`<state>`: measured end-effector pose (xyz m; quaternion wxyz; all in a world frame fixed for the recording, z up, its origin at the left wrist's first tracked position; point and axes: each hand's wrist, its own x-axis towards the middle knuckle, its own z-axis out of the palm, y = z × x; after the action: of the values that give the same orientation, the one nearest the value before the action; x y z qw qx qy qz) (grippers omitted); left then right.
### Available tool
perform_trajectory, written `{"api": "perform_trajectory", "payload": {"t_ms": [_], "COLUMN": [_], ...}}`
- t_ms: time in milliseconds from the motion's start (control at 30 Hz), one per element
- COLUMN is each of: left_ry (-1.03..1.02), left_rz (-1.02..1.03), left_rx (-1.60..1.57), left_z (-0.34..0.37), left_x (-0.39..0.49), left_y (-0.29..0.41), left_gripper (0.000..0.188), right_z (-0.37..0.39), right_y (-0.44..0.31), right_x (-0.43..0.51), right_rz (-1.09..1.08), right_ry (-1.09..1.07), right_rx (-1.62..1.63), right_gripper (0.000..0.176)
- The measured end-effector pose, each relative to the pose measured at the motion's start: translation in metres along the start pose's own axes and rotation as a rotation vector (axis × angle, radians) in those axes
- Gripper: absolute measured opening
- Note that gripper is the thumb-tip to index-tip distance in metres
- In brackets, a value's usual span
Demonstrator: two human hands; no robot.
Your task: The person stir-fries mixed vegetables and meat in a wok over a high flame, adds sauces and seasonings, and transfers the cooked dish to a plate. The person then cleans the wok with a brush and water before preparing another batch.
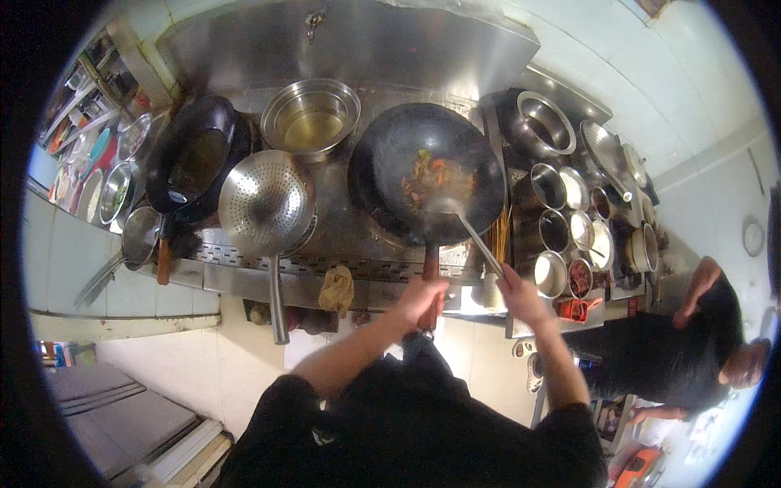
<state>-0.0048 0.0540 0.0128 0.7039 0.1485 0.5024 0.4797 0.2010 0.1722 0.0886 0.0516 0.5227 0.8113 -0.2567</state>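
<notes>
My left hand (422,303) is wrapped around the wooden handle (431,262) of a black wok (384,152) on the stove. With my right hand (523,297) I grip the metal shaft of a cooking ladle (482,243), whose blurred head lies inside the wok. Chopped food (436,177) with orange, green and brown pieces sits in the wok, partly hidden behind the ladle head. To the left of the wok, a perforated metal strainer (265,204) rests with its handle pointing toward me.
Behind the strainer stands a metal pot (311,122) of yellowish liquid. A second dark wok (198,155) is farther left. Seasoning containers (550,274) crowd the right counter near a metal pot (546,122). A cloth (337,290) hangs over the front edge. Another person (665,360) is at right.
</notes>
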Motion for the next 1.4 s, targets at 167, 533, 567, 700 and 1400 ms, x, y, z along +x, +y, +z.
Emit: {"api": "perform_trajectory", "payload": {"t_ms": [167,533,567,700,1400], "left_ry": [-0.009,-0.02,0.0,0.016,-0.037], "left_rz": [-0.023,0.025,0.089,-0.17,-0.093], "left_rx": [0.069,-0.101,0.026,0.008,-0.275], "left_z": [-0.003,-0.002,-0.003,0.004,-0.001], "left_x": [-0.074,-0.011,-0.026,-0.076,0.003], "left_y": [-0.018,-0.019,-0.024,-0.014,0.017], "left_gripper": [0.029,0.024,0.023,0.017,0.025], "right_z": [0.025,0.034,0.042,-0.001,-0.035], "right_y": [-0.002,-0.001,-0.003,0.002,0.024], "right_x": [-0.005,0.008,0.009,-0.015,-0.007], "right_rz": [-0.104,-0.018,0.019,-0.223,-0.14], "right_ry": [0.248,0.13,0.18,0.22,-0.04], "right_rx": [0.038,-0.06,-0.114,0.052,0.25], "right_gripper": [0.043,0.045,0.046,0.043,0.041]}}
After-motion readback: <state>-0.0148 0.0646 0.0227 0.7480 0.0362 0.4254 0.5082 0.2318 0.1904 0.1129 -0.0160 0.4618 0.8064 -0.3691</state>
